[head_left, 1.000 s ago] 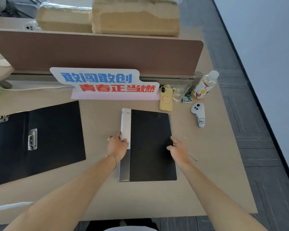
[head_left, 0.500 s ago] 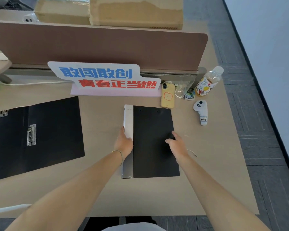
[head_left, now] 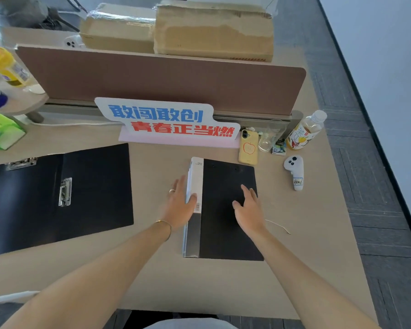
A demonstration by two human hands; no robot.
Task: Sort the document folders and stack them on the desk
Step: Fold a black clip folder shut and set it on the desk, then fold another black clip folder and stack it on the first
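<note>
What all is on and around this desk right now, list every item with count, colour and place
closed folder: 1, black with a white spine, desk centre
open folder: 1, black with metal clips, desk left
sign: 1, white with blue and red lettering, against the divider
divider: 1, brown, back of desk
phone: 1, yellow case, right of sign
glass: 1, clear, beside phone
bottle: 1, clear with yellow label, back right
controller: 1, white, right of closed folder
boxes: 2, tan cardboard, behind divider
left hand: on the folder's spine
right hand: flat on the folder's cover
</note>
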